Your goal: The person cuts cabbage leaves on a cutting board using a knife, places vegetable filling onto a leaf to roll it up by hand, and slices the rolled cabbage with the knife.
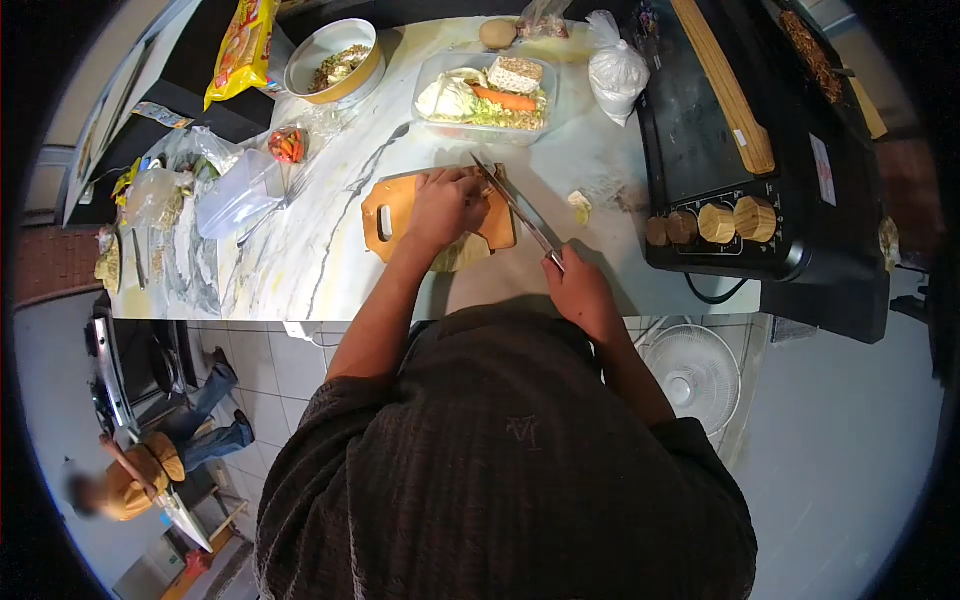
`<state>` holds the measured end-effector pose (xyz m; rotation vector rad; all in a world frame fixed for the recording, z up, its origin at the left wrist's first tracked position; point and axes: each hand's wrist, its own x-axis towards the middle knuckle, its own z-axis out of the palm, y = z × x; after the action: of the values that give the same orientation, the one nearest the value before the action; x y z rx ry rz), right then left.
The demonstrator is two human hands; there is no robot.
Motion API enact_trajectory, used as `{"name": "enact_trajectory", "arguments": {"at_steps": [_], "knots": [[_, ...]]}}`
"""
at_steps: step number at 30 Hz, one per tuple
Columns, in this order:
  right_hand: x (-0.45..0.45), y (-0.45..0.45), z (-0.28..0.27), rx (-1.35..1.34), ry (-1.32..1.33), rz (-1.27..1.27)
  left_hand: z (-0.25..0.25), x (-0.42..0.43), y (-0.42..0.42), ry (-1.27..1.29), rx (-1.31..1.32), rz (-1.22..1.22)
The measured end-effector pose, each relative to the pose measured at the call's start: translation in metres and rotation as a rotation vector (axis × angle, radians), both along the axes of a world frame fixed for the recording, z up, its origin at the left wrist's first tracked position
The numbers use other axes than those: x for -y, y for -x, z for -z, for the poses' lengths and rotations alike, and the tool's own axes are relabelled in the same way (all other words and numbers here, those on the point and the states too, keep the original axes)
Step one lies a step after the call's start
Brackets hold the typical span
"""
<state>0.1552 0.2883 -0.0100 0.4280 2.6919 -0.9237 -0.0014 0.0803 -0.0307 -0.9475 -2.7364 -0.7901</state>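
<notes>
My left hand (448,205) rests on a wooden cutting board (377,240), fingers curled down over something small that they hide. In my right hand (582,290) is the handle of a knife (525,218), its blade slanting up and left across the board's right edge, beside my left fingers. A pale yellow-green leafy piece (460,252) lies at the board's near edge. Right of the knife, a small yellowish scrap (580,206) sits on the counter. Beyond the board stands a clear plastic container (430,128) with cabbage (447,97), a carrot (503,99) and a tempeh-like block (516,74).
A black stove (700,150) with wooden knobs borders the right side. Behind are a bowl (372,82), an egg (497,34) and a bag of white powder (615,75). Leftward sit red chillies (287,145) and a plastic tub (240,195). Another person (150,470) is at lower left.
</notes>
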Motion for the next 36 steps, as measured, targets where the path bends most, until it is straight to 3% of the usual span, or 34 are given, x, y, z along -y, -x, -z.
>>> {"name": "enact_trajectory", "arguments": {"at_steps": [6, 11, 36], "knots": [[0.009, -0.006, 0.0, 0.031, -0.019, 0.0, 0.008, 0.004, -0.007, 0.051, -0.035, -0.087], [0.015, -0.007, -0.011, 0.038, 0.113, -0.014, 0.012, 0.005, -0.014, 0.031, -0.024, -0.122], [0.043, 0.015, 0.002, 0.143, 0.018, 0.003, 0.018, 0.006, -0.016, -0.098, -0.017, -0.17]]}}
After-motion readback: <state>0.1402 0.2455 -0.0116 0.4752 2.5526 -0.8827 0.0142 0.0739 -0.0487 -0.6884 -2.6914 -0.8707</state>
